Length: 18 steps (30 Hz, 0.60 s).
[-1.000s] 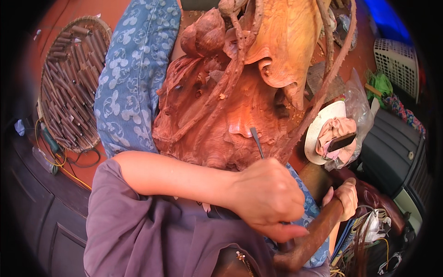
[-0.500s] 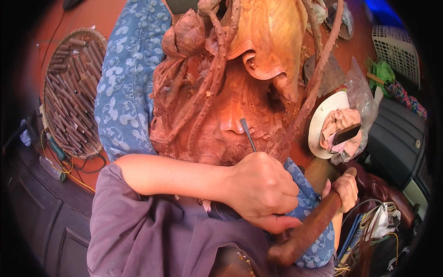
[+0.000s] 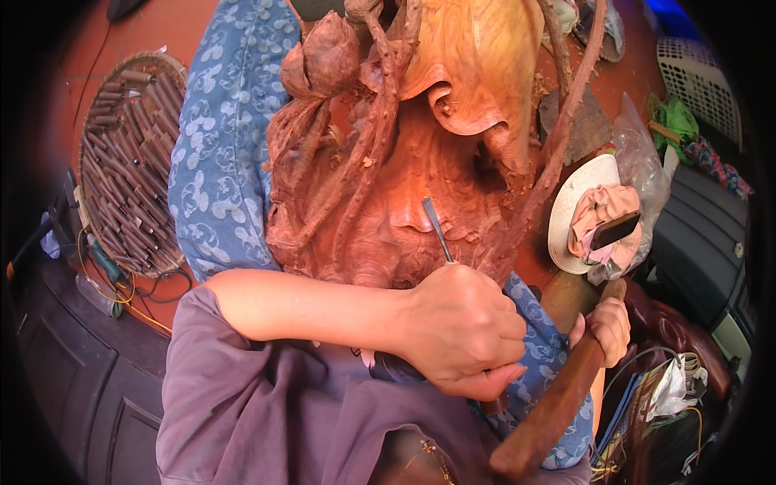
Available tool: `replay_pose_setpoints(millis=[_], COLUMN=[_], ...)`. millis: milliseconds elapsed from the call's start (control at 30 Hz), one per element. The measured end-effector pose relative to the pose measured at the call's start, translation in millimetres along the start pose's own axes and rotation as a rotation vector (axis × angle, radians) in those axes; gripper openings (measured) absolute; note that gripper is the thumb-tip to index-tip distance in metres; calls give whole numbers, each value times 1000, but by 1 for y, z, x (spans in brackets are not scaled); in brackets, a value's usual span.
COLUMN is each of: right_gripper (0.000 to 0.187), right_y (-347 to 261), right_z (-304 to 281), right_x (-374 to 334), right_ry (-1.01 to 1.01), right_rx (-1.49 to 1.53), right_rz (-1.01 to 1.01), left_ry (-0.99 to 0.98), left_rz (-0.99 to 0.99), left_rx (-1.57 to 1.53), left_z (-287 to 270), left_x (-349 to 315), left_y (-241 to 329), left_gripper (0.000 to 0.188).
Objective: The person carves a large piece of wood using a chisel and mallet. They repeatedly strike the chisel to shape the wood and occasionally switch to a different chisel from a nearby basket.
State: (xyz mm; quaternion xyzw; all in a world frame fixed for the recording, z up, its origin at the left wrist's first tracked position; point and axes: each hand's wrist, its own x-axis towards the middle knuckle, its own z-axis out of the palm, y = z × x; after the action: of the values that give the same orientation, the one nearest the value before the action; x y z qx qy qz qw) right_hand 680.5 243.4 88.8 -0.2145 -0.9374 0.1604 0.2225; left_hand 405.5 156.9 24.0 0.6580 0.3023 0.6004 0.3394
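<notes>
A large reddish-brown wood carving (image 3: 364, 234) with lotus buds, twisting stems and a curled leaf stands before me, between my knees. My left hand (image 3: 469, 335) is closed in a fist round a chisel (image 3: 437, 229); its thin metal blade slants up and left, its tip at a ridge low on the carving. Most of the chisel's handle is hidden by the fist, and its butt shows below. At the right, my right hand (image 3: 606, 330) grips a wooden mallet (image 3: 550, 408), which points down and left toward the butt, with a small gap between them.
A round woven basket (image 3: 85, 153) full of wooden-handled tools lies at the left on the red floor. To the right are a white hat (image 3: 566, 218), a phone (image 3: 614, 231) on pink cloth, a plastic bag and a white crate (image 3: 702, 81). Cables lie at the lower left.
The mallet has shifted down and right, away from the chisel's butt. My left hand and the chisel keep nearly the same place on the carving. The whole view has moved slightly.
</notes>
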Motion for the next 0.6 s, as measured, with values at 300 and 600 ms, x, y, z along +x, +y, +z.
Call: replay_pose_setpoints(millis=[300, 600], right_gripper=[27, 27], right_y=[-3, -9], right_z=[2, 0], right_x=[2, 20], right_ry=[-2, -54], right_rx=[22, 46], right_rz=[95, 141], left_ry=[-62, 90], left_rz=[4, -207], left_rx=[-11, -160], left_z=[-4, -3], left_x=[12, 35], left_y=[24, 26], left_gripper=[35, 32])
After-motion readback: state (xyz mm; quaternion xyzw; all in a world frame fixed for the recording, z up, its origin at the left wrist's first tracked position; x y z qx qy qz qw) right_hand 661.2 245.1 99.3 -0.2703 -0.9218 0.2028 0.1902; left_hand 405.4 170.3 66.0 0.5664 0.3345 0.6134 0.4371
